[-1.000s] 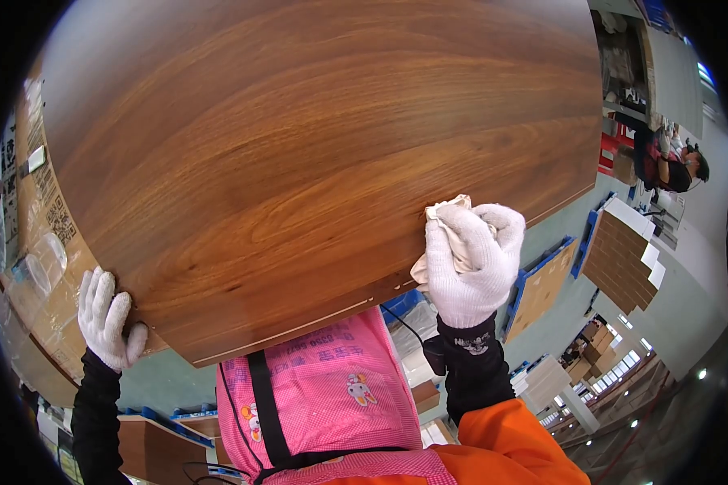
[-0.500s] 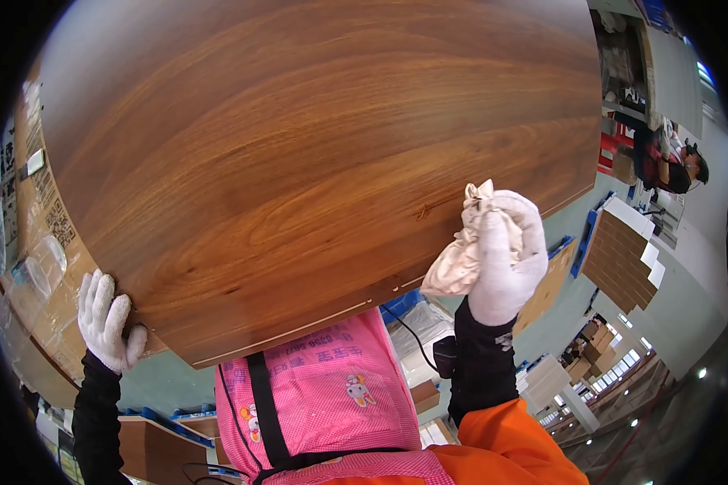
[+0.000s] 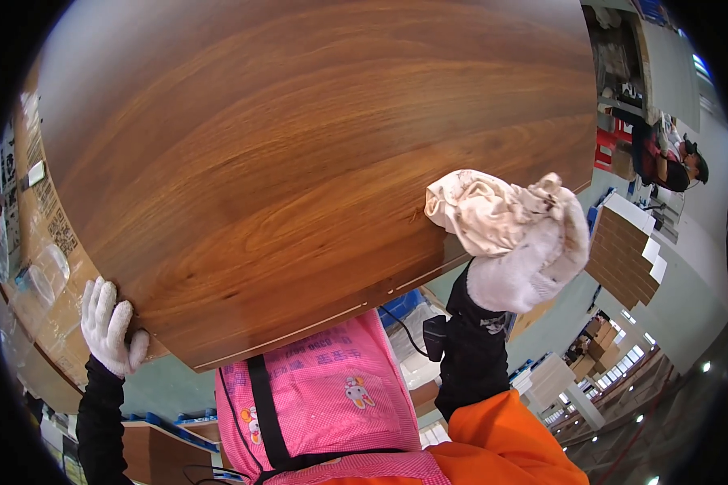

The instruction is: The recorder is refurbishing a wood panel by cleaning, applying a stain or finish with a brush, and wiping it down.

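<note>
A large brown wood-grain board (image 3: 299,162) fills most of the view in front of me. My right hand (image 3: 530,263), in a white knit glove, grips a crumpled, stained cream rag (image 3: 481,212) over the board's near right part. The rag's loose end hangs toward the board; whether it touches the surface I cannot tell. At the near left corner, my left hand (image 3: 112,327), also white-gloved, rests beside the board's edge with fingers stretched out and nothing in them.
Left of the board lies a cardboard surface (image 3: 69,267) with clear plastic and a small white object (image 3: 36,172). Stacked brown panels (image 3: 619,255) stand at right. A person (image 3: 667,158) is farther off near red stools. A black cable (image 3: 404,327) hangs by my right forearm.
My right hand has turned and moved rightward with the rag, whose loose end now points up and left instead of down. My left hand has barely shifted.
</note>
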Demonstrator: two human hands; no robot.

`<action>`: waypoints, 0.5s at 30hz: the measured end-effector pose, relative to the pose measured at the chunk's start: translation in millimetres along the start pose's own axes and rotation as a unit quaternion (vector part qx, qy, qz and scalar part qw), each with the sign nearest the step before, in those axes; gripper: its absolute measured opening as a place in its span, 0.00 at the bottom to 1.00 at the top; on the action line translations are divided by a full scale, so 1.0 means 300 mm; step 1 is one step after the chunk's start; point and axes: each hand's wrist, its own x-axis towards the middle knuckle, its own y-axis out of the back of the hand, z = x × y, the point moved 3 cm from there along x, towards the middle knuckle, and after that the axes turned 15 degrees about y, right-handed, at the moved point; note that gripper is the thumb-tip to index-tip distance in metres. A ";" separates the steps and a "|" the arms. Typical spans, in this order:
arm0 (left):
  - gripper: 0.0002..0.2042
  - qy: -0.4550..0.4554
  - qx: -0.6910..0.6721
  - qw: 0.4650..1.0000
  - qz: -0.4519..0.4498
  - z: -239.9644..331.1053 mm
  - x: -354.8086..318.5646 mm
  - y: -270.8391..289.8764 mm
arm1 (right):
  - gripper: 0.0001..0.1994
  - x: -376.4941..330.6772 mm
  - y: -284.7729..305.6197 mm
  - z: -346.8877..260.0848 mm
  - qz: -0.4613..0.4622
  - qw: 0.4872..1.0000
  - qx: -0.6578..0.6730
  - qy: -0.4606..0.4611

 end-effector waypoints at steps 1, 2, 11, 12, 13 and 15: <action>0.31 -0.006 0.007 1.000 -0.011 -0.003 -0.002 0.002 | 0.13 -0.011 -0.016 -0.011 -0.111 0.987 -0.027 0.109; 0.31 -0.012 0.014 1.000 -0.021 -0.003 -0.003 0.003 | 0.12 -0.043 -0.024 -0.025 -0.175 0.972 -0.120 0.104; 0.31 -0.014 0.010 1.000 -0.022 -0.003 -0.002 0.007 | 0.23 -0.074 -0.037 -0.058 -0.384 0.888 -0.236 0.090; 0.31 -0.014 0.010 1.000 -0.021 0.001 0.002 0.004 | 0.23 -0.083 -0.033 -0.033 -0.374 0.892 -0.231 0.108; 0.30 -0.008 0.003 1.000 -0.011 0.006 0.006 0.002 | 0.23 -0.090 -0.024 -0.016 -0.364 0.895 -0.225 0.127; 0.30 -0.001 -0.003 1.000 0.000 0.006 0.008 0.000 | 0.22 -0.104 -0.004 0.001 -0.367 0.896 -0.211 0.136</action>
